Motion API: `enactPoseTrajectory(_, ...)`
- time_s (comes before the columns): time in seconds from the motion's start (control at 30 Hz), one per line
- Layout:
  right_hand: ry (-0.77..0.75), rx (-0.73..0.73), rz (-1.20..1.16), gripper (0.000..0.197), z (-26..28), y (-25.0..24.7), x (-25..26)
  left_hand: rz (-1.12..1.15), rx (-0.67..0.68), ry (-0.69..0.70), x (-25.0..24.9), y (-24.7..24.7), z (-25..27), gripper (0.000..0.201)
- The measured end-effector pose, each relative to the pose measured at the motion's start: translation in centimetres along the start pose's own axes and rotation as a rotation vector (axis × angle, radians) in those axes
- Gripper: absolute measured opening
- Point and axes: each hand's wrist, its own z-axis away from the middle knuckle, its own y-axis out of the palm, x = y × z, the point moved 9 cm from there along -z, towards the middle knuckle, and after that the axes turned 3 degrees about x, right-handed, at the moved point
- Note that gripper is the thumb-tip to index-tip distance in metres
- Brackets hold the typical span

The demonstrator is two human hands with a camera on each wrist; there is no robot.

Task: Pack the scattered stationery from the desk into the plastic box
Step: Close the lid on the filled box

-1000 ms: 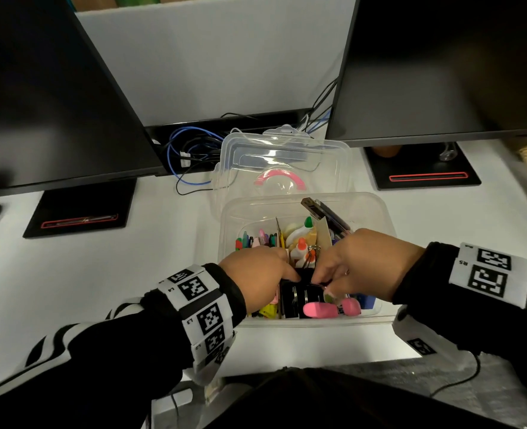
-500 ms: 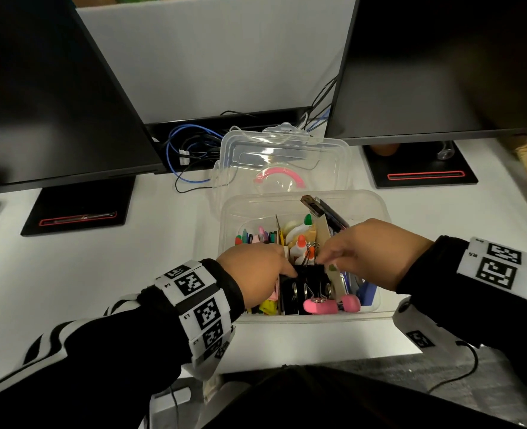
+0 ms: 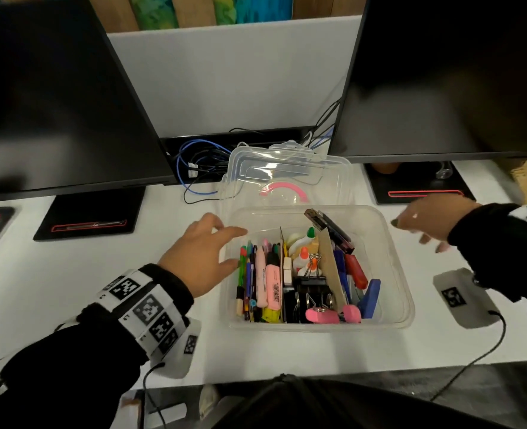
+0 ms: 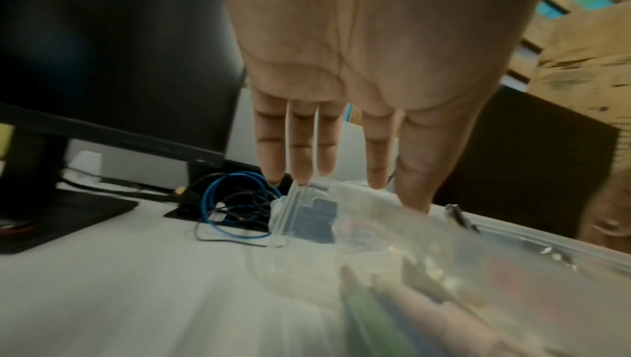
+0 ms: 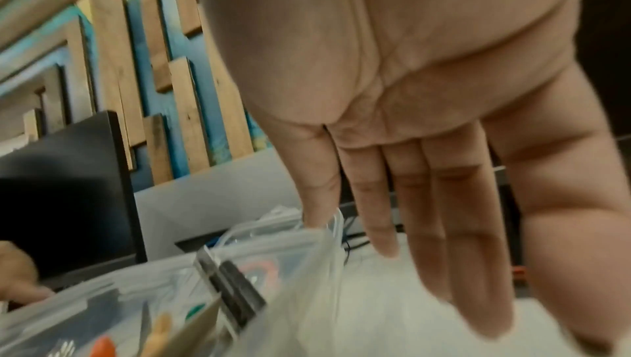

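Clear plastic is what sits between my hands: the plastic box [image 3: 392, 239] stands on the white desk [image 3: 70, 274] straight ahead of me, its lid [image 3: 287, 171] thrown back behind it toward the monitors. My left hand [image 3: 200, 258] hovers at the box's left wall, palm down, fingers straight and spread, gripping nothing; my left wrist view shows the fingertips [image 4: 300, 171] pointing at the lid. My right hand [image 3: 426, 219] hangs off the box's far right corner, fingers loose and extended, empty as well. Inside, the pens and markers [image 3: 256, 274] lie packed along the left side, long axes running from me toward the monitors. A cardboard divider [image 3: 330, 267] stands on edge mid-box, with pink binder clips [image 3: 321, 315] against the near wall.
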Motion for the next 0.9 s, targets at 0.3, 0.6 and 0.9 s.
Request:
enactPoseTrajectory(0.3,-0.036,0.079,-0.182,0.033,-0.8,3.4,1.2,0.333,0.106,-0.063,3.2,2.1,1.2,0.047)
enactPoseTrajectory(0.6,-0.061,0.115,-0.444,0.034,-2.0,5.0,3.8,0.444,-0.028,-0.182,7.4,1.1,1.8,0.045)
enactPoseTrajectory(0.9,-0.093,0.043,-0.727,0.031,-8.8,4.0,7.9,0.524,-0.114,-0.143,8.2,2.3,2.5,0.052)
